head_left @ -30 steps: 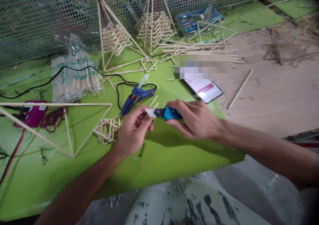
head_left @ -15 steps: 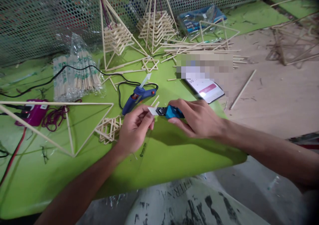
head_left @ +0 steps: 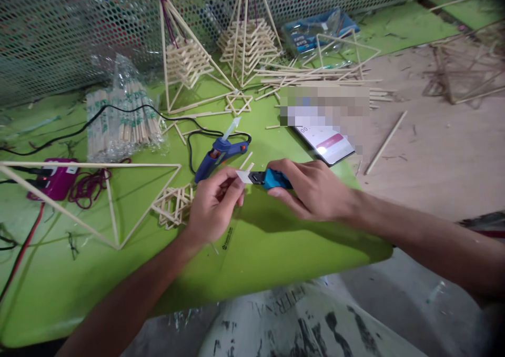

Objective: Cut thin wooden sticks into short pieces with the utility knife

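Note:
My right hand [head_left: 303,188] is wrapped round a blue utility knife [head_left: 274,179], its broad blade [head_left: 244,176] pointing left. Thumb and fingers of my left hand [head_left: 215,199] are pinched together at the blade's tip. Pale ends of thin wooden sticks [head_left: 248,162] show just behind the blade, and one seems to be in the left-hand pinch; most of it is hidden by the fingers. Beside that hand lies a small stack of crossed stick pieces [head_left: 173,205]. Just beyond it rests a blue glue gun [head_left: 221,151] with a clear glue stick in it.
Two stick pyramids [head_left: 246,41] with layered stacks stand at the back. On the left are bagged chopsticks [head_left: 122,115], a stick frame [head_left: 148,209] and a purple power box [head_left: 55,180]. A phone [head_left: 323,136] and loose sticks [head_left: 315,75] lie right. A black cord [head_left: 150,107] crosses the table.
The view has shifted very slightly. Both hands and the knife hold nearly the same pose, with the blade still at the left fingertips.

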`<control>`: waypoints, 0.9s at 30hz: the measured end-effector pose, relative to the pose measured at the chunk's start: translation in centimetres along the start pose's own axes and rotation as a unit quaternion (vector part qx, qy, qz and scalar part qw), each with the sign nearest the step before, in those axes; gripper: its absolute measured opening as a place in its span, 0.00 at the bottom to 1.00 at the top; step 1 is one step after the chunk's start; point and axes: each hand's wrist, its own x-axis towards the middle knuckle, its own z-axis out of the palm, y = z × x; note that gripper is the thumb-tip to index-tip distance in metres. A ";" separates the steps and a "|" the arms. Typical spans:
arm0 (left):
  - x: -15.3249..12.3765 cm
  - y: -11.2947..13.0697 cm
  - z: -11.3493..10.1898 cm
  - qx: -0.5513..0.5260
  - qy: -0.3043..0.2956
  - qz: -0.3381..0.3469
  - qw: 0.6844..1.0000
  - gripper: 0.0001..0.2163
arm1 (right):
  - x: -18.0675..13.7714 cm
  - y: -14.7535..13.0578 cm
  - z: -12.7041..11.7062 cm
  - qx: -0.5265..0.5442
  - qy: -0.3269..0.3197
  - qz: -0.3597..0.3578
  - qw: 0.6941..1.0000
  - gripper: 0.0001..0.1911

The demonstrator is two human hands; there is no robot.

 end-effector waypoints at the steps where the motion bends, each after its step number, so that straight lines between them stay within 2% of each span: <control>1: 0.0 0.0 0.1 0.016 0.011 0.011 1.000 0.08 | 0.0 -0.1 0.0 0.005 -0.006 0.006 1.000 0.19; 7: -0.3 0.1 0.5 0.118 0.068 0.064 0.989 0.07 | 0.1 -0.5 -0.1 0.037 -0.061 0.043 0.997 0.17; 13: -0.6 0.1 0.9 0.174 0.100 0.103 0.974 0.08 | 0.0 -0.8 -0.4 0.054 -0.088 0.058 0.993 0.18; 18: -0.8 0.4 1.2 0.152 0.121 0.097 0.976 0.07 | 0.0 -0.8 -0.6 0.079 -0.084 0.060 0.992 0.19; 23: -0.8 0.4 1.3 0.076 0.099 0.041 0.991 0.10 | 0.1 -0.9 -0.7 0.068 -0.090 0.068 0.991 0.19; 27: -0.9 0.7 1.3 0.042 0.094 0.036 0.994 0.12 | 0.0 -0.7 -0.6 0.032 -0.074 0.048 0.996 0.20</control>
